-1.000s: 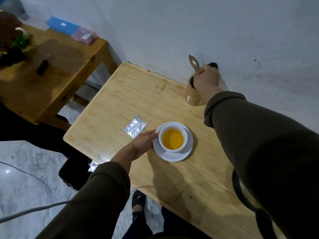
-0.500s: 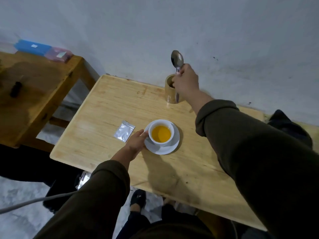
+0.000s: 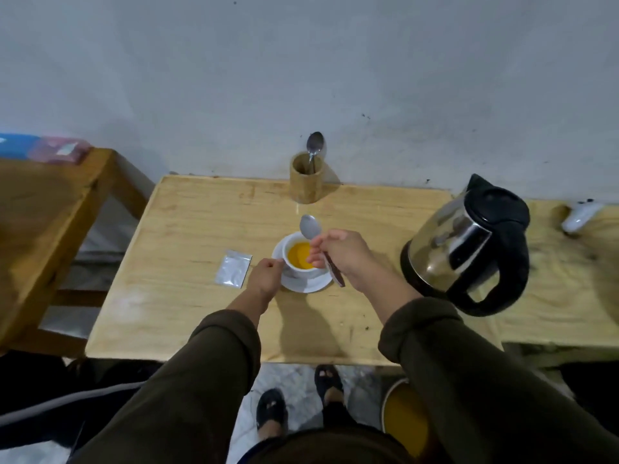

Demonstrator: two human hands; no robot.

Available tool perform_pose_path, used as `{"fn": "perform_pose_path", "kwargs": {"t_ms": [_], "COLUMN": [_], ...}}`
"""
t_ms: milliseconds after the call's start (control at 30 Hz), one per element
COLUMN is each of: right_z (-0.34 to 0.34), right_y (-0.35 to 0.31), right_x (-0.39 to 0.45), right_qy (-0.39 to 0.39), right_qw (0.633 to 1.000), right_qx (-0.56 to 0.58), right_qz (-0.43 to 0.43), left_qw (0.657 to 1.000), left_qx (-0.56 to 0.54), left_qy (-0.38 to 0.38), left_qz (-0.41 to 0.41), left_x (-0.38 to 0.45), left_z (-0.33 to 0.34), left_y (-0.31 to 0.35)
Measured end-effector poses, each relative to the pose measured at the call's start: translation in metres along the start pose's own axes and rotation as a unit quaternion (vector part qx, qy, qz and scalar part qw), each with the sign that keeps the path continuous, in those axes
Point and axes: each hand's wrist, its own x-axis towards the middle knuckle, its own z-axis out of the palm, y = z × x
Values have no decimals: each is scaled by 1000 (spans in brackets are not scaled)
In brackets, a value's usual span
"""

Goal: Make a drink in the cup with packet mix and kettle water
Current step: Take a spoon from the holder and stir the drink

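A white cup (image 3: 298,266) of orange liquid stands on a white saucer (image 3: 306,285) in the middle of the light wooden table (image 3: 187,229). My left hand (image 3: 264,276) rests against the cup's left side and the saucer's rim. Just above the cup, my right hand (image 3: 341,254) grips a spoon (image 3: 311,227), bowl up and dark handle pointing down to the right. A silver packet (image 3: 233,268) lies flat left of the saucer. The steel kettle (image 3: 469,244) with its black handle stands at the right.
A wooden holder (image 3: 305,178) with another spoon (image 3: 315,144) stands at the table's back edge by the wall. A second wooden table (image 3: 43,209) is to the left, a white object (image 3: 577,216) far right. A round yellow container (image 3: 405,420) sits on the floor by my feet.
My right hand has brought the spoon from the holder at the back down to just above the cup. The view has swung right, bringing the kettle in. My left hand stays at the cup.
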Motion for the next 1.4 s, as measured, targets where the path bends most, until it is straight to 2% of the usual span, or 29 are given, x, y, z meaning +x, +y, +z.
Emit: {"fn": "perform_pose_path", "kwargs": {"t_ms": [100,233,333,433,500,667,867,1400], "right_z": [0,-1,0,2,3,4,6,11], "right_y": [6,17,24,28,28,28,26,34], "right_x": [-11,-19,-18,-18,-20,-18,-9,26], "right_qy": [-32,-45,6,88,110,111,148,83], "right_qw": [998,999,992,949,935,918,893,882], "right_qx": [52,0,-80,-239,-259,-281,-319,-398], "right_qz": [19,-25,-101,-187,-218,-258,-280,-239], "left_qw": [1000,999,999,999,999,999,999,999], "left_qx": [13,37,47,45,46,31,22,-13], "left_qy": [8,19,21,28,29,22,23,25], "left_qz": [4,7,1,3,2,4,10,-20], "left_x": [3,3,1,3,5,6,5,5], "left_z": [0,0,1,2,2,0,-1,-4], "left_y": [-1,1,3,2,1,0,-1,2]}}
